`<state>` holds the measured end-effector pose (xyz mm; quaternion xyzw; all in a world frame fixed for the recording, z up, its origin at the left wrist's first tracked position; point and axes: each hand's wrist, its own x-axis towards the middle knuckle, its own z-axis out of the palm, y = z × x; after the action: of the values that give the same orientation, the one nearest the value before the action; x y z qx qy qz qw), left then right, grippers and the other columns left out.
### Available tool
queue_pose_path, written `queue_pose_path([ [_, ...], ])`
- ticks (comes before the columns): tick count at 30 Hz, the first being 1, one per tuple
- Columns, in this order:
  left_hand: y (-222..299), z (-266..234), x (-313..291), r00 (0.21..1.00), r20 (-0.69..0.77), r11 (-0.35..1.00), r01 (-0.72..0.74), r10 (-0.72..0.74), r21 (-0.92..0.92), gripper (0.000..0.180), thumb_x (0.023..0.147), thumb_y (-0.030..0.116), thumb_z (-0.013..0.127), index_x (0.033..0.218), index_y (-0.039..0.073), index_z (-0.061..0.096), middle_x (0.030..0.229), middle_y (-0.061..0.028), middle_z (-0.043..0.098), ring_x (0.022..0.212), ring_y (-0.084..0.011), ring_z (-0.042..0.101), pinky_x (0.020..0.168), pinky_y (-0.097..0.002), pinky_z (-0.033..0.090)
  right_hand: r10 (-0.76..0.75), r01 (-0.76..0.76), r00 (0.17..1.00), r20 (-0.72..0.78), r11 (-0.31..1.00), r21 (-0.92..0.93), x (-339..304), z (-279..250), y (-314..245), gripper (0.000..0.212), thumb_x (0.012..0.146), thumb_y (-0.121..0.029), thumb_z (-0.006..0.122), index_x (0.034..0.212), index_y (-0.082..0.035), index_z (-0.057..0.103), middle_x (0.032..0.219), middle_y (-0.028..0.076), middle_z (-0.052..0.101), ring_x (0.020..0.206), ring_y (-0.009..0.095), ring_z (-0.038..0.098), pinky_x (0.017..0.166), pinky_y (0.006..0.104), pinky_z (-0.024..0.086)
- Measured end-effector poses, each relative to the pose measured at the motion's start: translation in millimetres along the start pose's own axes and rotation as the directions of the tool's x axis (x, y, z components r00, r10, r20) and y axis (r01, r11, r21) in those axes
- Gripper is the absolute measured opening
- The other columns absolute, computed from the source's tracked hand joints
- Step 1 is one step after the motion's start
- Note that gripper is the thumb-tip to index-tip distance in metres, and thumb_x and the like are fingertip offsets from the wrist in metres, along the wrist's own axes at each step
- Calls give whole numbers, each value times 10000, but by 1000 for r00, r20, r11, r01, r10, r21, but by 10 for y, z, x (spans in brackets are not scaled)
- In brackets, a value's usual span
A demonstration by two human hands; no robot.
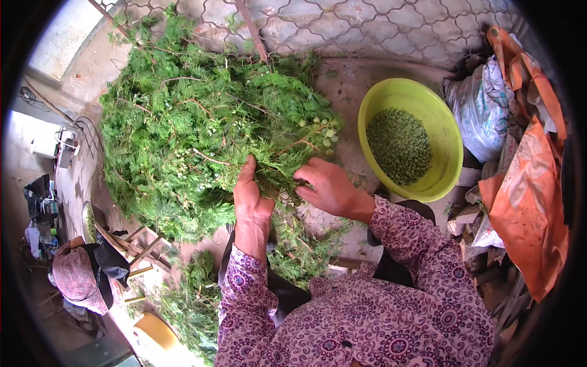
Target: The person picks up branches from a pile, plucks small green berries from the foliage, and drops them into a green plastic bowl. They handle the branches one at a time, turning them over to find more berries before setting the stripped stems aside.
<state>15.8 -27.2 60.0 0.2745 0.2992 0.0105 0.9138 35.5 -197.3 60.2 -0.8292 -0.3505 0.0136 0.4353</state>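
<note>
Between my hands is a feathery green conifer sprig [276,166]. My left hand [252,209] is closed on its lower left side, thumb pointing up along the leaves. At the sprig's right edge, my right hand [333,188] is pinched with curled fingers; what sits between the fingertips is too small to make out. Beyond both hands spreads a big heap of cut conifer branches [177,116], with small pale green cones [327,131] on some twigs. A yellow-green basin [449,153] to the right holds many small green cones [398,147].
Wavy wire mesh [367,27] runs along the far side. Sacks [483,107] and an orange sheet [526,202] lie at the right. A person [79,275] is at the lower left, near a wooden frame [143,251] and a yellow container [156,330]. Loose sprigs [299,244] lie below my hands.
</note>
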Motion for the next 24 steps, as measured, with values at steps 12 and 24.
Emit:
queue_pose_path([
  [12, -20, 25, -27, 997, -78, 999, -25, 22, -33, 274, 897, 227, 447, 1060, 14, 503, 1018, -127, 572, 903, -263, 557, 815, -400, 456, 340, -344, 938, 68, 888, 306, 75, 70, 200, 151, 721, -123, 611, 700, 26, 589, 540, 71, 521, 476, 90, 455, 444, 269, 364],
  [24, 242, -10, -108, 987, -46, 977, -159, 154, -142, 291, 889, 218, 468, 1100, 18, 466, 1040, -136, 553, 895, -259, 548, 750, -403, 495, 528, -634, 734, 427, 309, 709, -34, 118, 414, 154, 763, -100, 533, 887, -10, 553, 698, 76, 592, 583, 143, 564, 504, 282, 425],
])
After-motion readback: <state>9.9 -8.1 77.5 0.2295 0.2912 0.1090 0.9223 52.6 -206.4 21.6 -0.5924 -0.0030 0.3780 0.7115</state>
